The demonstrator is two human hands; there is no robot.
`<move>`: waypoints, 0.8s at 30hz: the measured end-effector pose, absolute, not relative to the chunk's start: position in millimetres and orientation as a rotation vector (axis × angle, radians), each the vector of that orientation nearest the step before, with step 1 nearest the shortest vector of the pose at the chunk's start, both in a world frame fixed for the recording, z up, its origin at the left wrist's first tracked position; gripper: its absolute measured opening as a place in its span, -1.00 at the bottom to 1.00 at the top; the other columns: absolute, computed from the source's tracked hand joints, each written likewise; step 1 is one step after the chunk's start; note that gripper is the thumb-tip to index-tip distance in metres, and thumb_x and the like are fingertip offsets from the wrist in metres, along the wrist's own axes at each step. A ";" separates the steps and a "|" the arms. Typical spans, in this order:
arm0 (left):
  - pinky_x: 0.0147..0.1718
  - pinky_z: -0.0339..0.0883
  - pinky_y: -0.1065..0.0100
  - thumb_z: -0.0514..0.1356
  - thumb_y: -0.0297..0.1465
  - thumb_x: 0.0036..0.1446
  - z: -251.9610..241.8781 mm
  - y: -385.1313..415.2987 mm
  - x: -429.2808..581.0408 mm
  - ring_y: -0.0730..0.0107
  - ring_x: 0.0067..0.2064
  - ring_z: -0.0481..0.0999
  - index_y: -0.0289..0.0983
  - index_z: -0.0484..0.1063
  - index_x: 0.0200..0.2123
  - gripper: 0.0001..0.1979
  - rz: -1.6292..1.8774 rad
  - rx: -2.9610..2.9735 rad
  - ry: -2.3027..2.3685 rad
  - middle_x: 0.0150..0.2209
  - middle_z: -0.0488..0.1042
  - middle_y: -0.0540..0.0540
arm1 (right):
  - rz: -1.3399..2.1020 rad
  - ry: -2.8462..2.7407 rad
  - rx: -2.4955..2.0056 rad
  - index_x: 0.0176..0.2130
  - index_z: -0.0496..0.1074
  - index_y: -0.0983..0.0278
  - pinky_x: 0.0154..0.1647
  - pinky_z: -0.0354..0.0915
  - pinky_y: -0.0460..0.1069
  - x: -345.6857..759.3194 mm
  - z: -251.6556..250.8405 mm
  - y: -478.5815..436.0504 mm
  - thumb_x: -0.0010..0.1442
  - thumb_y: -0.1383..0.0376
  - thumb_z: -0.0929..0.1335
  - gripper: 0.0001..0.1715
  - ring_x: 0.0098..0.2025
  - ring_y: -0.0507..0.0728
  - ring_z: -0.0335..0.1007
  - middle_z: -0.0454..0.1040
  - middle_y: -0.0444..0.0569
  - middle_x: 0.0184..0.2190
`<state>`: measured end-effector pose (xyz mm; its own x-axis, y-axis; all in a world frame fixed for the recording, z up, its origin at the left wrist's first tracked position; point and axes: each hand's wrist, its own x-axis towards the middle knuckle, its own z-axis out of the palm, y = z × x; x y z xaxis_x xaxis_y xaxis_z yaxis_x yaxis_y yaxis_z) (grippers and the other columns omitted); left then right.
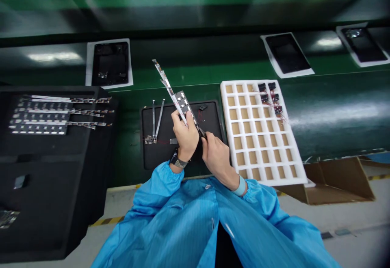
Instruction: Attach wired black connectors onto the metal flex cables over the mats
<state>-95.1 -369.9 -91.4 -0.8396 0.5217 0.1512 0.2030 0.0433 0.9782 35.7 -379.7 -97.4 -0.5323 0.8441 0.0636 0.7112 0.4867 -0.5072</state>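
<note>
My left hand (186,138) is closed around a narrow black circuit board panel (183,100) and several long flat flex cables (166,82), which slant up and away to the left. My right hand (217,152) is closed at the panel's near end, on a slim dark piece (201,132) whose kind I cannot make out. Below both hands lies a black tray (164,160). On it rest a small circuit board (150,139) with two upright flex cables (158,119) and a small black part (202,107) with red wires.
To the right stands a white foam compartment tray (227,115) with several black wired parts (265,97). Behind are tablet-like black panels (110,63) on white sheets. A black foam block (91,146) bears more boards (42,115) at left. An open cardboard box (338,180) sits at right.
</note>
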 end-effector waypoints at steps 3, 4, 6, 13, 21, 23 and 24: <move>-0.38 0.31 0.40 0.18 -0.06 0.46 -92.1 -370.7 -97.8 0.42 -0.42 0.47 -0.22 0.34 -0.03 -0.67 1.903 0.745 2.018 -0.37 0.47 0.02 | 0.842 -2.379 -1.277 0.06 0.41 0.29 -0.25 0.26 0.05 38.8 -88.2 -376.0 0.57 0.15 0.13 -0.61 -0.22 0.25 0.54 0.62 0.15 -0.22; -0.37 0.32 0.41 0.18 -0.04 0.45 -92.1 -371.8 -98.6 0.43 -0.42 0.46 -0.22 0.35 -0.03 -0.65 1.911 0.751 1.991 -0.37 0.47 0.03 | 0.975 -2.346 -1.251 0.06 0.41 0.26 -0.25 0.27 0.04 40.5 -83.6 -374.2 0.58 0.14 0.14 -0.62 -0.24 0.23 0.53 0.61 0.10 -0.23; -0.34 0.34 0.41 0.19 0.00 0.44 -91.7 -374.7 -99.4 0.43 -0.40 0.46 -0.22 0.36 -0.05 -0.61 1.915 0.776 1.941 -0.35 0.47 0.02 | 1.215 -2.262 -1.204 0.01 0.40 0.22 -0.28 0.25 0.02 43.8 -74.5 -370.0 0.58 0.12 0.15 -0.65 -0.29 0.19 0.51 0.58 0.02 -0.27; -0.29 0.38 0.40 0.16 -0.03 0.47 -88.9 -382.2 -94.7 0.42 -0.36 0.47 -0.21 0.35 -0.07 -0.65 1.877 0.837 1.875 -0.32 0.49 -0.01 | 1.390 -2.110 -1.188 -0.11 0.39 0.18 -0.29 0.21 0.01 42.3 -62.1 -360.9 0.57 0.09 0.17 -0.68 -0.35 0.15 0.45 0.51 -0.07 -0.36; -0.28 0.37 0.39 0.18 0.03 0.44 -92.4 -382.8 -94.9 0.40 -0.34 0.49 -0.21 0.36 -0.06 -0.59 1.840 0.812 1.861 -0.31 0.49 -0.01 | 1.377 -2.133 -1.177 -0.16 0.37 0.17 -0.32 0.18 0.00 38.5 -61.1 -360.6 0.56 0.08 0.18 -0.67 -0.39 0.14 0.43 0.49 -0.08 -0.39; -0.28 0.37 0.39 0.18 0.03 0.44 -92.6 -383.0 -94.5 0.40 -0.34 0.49 -0.21 0.36 -0.06 -0.60 1.835 0.814 1.852 -0.31 0.49 -0.01 | 1.375 -2.140 -1.185 -0.16 0.37 0.17 -0.33 0.17 0.00 38.5 -61.2 -360.4 0.56 0.08 0.17 -0.66 -0.41 0.14 0.42 0.49 -0.08 -0.40; -0.28 0.37 0.39 0.18 0.03 0.44 -92.6 -383.1 -94.1 0.40 -0.35 0.49 -0.20 0.35 -0.07 -0.60 1.833 0.814 1.847 -0.31 0.49 -0.01 | 1.373 -2.140 -1.194 -0.15 0.38 0.17 -0.33 0.17 0.01 38.4 -61.1 -360.3 0.56 0.08 0.17 -0.66 -0.42 0.14 0.41 0.49 -0.08 -0.40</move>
<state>-94.1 -383.1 -92.6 -0.7443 0.6585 0.1110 0.1163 -0.0359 0.9926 38.4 -360.3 -61.1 -0.5936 0.7896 -0.1553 0.4705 0.1839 -0.8630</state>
